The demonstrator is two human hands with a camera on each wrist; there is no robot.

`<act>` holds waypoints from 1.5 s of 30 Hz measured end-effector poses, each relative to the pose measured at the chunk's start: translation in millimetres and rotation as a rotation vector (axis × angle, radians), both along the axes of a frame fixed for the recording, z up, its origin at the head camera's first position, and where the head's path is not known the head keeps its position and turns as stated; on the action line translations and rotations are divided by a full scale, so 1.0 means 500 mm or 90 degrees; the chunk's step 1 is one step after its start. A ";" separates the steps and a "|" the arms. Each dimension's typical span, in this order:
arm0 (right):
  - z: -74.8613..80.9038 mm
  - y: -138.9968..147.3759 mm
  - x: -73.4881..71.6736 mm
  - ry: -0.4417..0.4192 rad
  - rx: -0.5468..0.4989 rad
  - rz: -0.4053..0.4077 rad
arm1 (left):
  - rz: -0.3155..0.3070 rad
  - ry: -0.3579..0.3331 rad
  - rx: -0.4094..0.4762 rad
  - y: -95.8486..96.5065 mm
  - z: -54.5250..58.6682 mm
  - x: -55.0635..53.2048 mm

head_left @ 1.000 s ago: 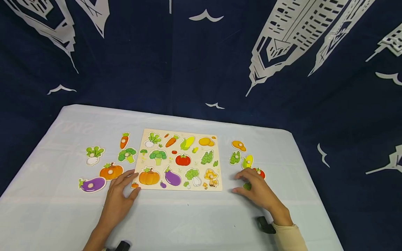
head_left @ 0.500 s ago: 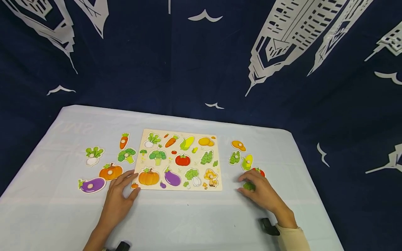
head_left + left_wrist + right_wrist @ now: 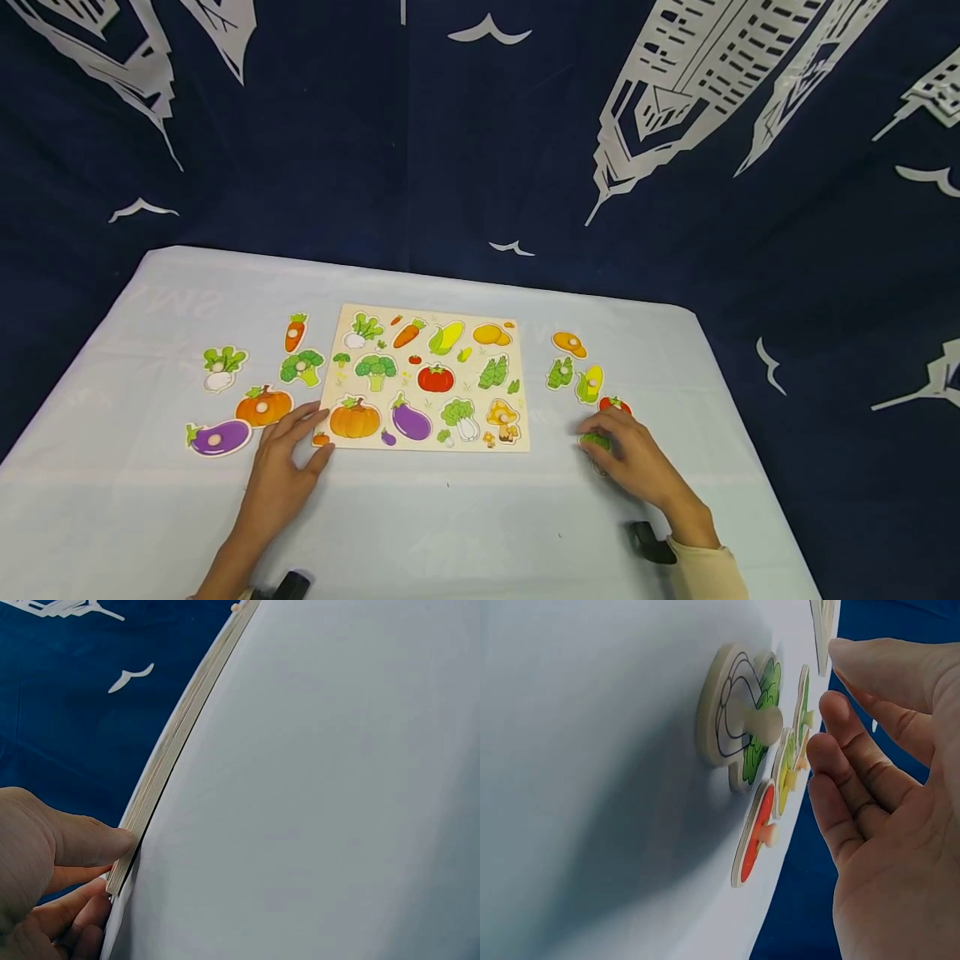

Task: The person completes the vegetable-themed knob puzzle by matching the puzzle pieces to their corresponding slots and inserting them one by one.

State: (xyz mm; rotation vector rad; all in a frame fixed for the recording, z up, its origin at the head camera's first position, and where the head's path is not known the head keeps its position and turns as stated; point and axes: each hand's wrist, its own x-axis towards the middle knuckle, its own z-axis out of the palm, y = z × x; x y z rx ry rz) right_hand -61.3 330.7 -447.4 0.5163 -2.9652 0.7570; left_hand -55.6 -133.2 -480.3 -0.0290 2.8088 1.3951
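A wooden vegetable puzzle board [image 3: 471,382] lies flat on the white-covered table. My left hand [image 3: 283,467] holds its near left corner; in the left wrist view the thumb [image 3: 105,841] presses the board's edge [image 3: 177,739] and fingers lie on the other side. My right hand [image 3: 641,462] hovers over a knobbed bok choy piece [image 3: 597,442], partly hidden beneath it in the head view. From the right wrist, a gap shows between those fingers [image 3: 853,750] and the piece's knob [image 3: 765,726]. Beside it is the tomato piece [image 3: 615,405].
Right of the board lie the corn [image 3: 589,385], asparagus [image 3: 559,373] and potato [image 3: 569,344] pieces. At left are the carrot [image 3: 296,332], broccoli [image 3: 302,367], turnip [image 3: 219,379], pumpkin [image 3: 263,407] and eggplant [image 3: 218,437]. A mushroom piece [image 3: 503,421] sits in the board.
My right hand has shifted right, away from the board and closer over the bok choy piece. The left hand and the board stay in place.
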 end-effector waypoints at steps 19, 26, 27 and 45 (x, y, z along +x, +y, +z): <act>-0.009 0.025 0.013 -0.006 0.015 0.009 | 0.001 -0.005 -0.003 -0.001 -0.003 -0.002; -0.007 0.027 0.020 -0.023 0.030 -0.006 | 0.002 0.001 0.000 -0.001 -0.003 -0.001; -0.007 0.028 0.021 -0.022 0.031 -0.007 | 0.002 0.001 0.000 -0.001 -0.003 -0.001; -0.016 0.038 0.029 -0.042 0.047 -0.032 | 0.000 -0.002 -0.001 -0.001 0.002 0.001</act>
